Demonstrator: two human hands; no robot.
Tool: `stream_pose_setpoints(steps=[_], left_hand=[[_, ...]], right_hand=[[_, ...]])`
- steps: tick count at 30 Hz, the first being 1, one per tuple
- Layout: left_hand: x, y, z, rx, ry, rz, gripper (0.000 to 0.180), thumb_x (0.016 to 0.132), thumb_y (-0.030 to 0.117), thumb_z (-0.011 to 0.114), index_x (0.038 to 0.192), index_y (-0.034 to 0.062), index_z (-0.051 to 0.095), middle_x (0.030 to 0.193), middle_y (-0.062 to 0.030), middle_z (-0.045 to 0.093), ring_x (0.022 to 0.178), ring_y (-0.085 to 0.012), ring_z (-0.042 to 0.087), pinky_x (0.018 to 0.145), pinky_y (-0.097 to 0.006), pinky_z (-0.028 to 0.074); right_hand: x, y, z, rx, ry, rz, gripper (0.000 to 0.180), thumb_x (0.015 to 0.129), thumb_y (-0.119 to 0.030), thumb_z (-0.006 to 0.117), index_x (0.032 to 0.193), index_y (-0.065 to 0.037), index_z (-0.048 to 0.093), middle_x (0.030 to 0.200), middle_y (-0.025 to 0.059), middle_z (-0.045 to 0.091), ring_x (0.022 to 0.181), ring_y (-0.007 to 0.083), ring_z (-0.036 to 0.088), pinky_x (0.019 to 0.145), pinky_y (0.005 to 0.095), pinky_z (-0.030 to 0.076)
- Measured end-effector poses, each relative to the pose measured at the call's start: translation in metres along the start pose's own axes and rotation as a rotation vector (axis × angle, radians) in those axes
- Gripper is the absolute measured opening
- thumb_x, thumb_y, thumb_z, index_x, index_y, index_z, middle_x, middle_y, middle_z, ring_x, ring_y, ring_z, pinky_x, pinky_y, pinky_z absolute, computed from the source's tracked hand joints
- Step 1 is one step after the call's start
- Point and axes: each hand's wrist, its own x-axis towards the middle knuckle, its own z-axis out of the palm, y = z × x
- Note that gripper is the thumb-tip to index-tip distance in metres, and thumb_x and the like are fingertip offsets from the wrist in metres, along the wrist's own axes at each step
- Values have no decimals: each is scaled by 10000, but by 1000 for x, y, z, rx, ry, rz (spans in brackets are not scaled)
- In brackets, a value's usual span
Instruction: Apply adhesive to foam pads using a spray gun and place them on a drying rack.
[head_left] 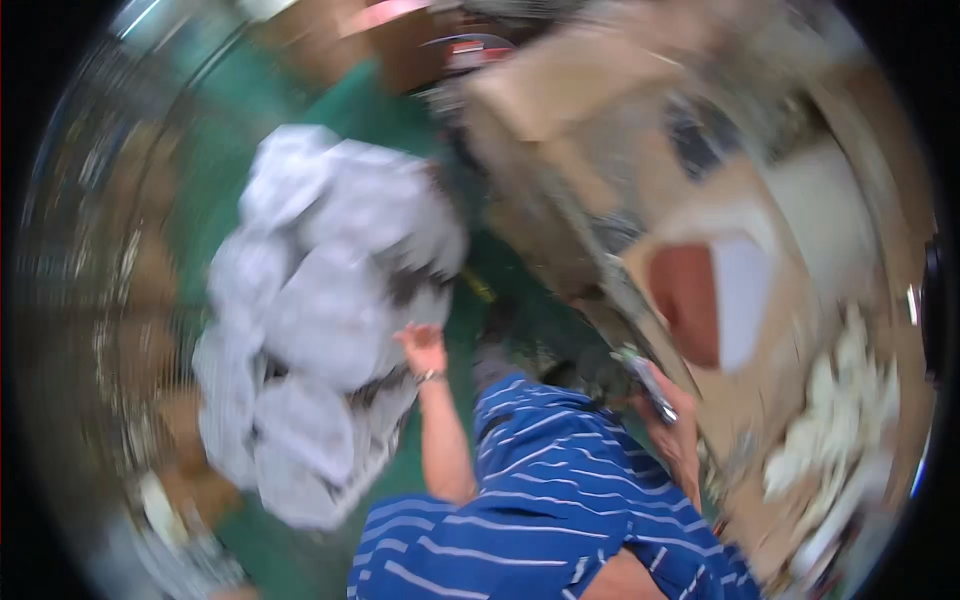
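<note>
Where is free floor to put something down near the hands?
Bare green floor shows above the grey bundle pile, and a narrow strip between that pile and the cardboard boxes. It is crowded by the left hand; the right hand is against the boxes.

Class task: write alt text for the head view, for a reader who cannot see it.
A blurred look down: the left hand reaches toward a pile of grey bundles on a green floor, while the right hand holds a slim tool beside cardboard boxes.

whole frame motion-blurred; right hand [672, 428] item unidentifiable; pale bundles [320, 310] indistinct; boxes [640, 150] smeared
</note>
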Motion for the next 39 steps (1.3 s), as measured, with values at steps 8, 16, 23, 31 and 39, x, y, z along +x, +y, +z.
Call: stream_pose_setpoints(steps=[8,16,23,31,39], left_hand=[[9,-222,105,1224,-244,-670,376,1001,275,699,1291,46,631,1055,-78,696,934,-206,697,831,-381,613],[29,-451,193,1848,-1038,164,508,837,277,813,1278,84,652,1146,-187,608,1087,-360,608,986,-444,492],[63,-514,263,2642,-1333,214,679,762,477,859,1289,88,676,1143,-212,704,1067,-391,673,956,-463,541],[16,-561,331,1291,-715,-1267,204,984,146,687,1143,26,641,1134,-152,713,1108,-337,689,1039,-533,555],[-34,-694,338,1010,-543,-1217,221,1032,200,630,1062,-9,564,1191,-210,641,1186,-430,618,1086,-594,516]], right_hand=[[-69,43,-15,85,394,132,592,850,4,759,1415,-13,583,1172,220,704,990,335,702,887,363,538],[-165,79,-21,289,719,463,506,879,-25,742,1368,13,620,1138,208,723,970,277,723,850,334,544],[-214,111,-30,352,853,608,494,892,-51,737,1358,53,611,1150,200,725,985,278,722,874,345,540],[-205,136,-51,318,853,611,552,838,7,752,1372,11,616,1142,223,711,989,362,715,868,367,545],[-170,116,-50,349,1019,666,561,832,16,758,1375,4,618,1150,228,712,991,343,718,863,371,549]])
